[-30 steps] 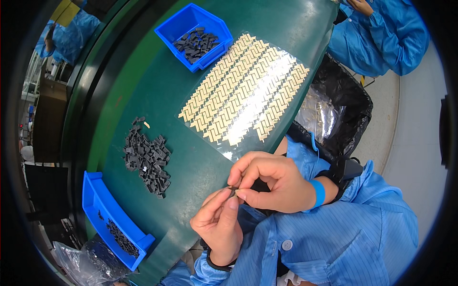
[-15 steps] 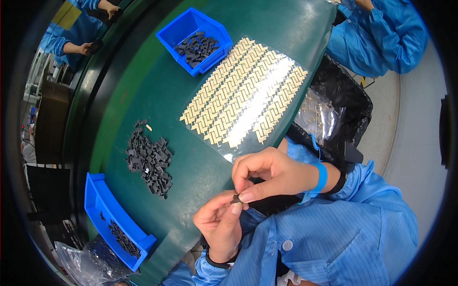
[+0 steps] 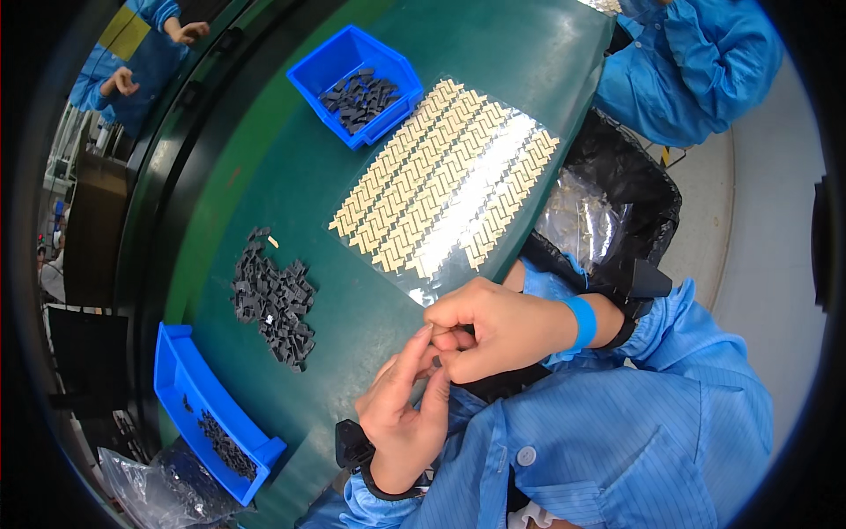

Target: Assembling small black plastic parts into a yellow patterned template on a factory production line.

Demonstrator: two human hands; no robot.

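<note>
My left hand [image 3: 401, 419] is closed with thumb and fingertips meeting around a small black block [image 3: 436, 361], which is mostly hidden. Touching it from above, my right hand [image 3: 511, 328] has its fingers curled in a pinch. Something thin and pale shows at its index fingertip, too small to name. Just beyond the hands lies a transparent sheet [image 3: 414, 286] with cream-coloured pieces [image 3: 388, 207] in zigzag rows. To the left, a heap of small black blocks [image 3: 273, 304] rests on the green table [image 3: 352, 309].
A blue bin [image 3: 304, 75] holding black blocks stands at the far side. Another blue bin [image 3: 167, 370] with small dark pieces is at the near left, beside a plastic bag [image 3: 132, 485]. A black-lined waste bin [image 3: 656, 203] stands right of the table. Two other people work nearby.
My right hand's fingers have curled in and pulled back from the black block. My left fingers have straightened upward. Across the table, another person's hands no longer hold dark objects.
</note>
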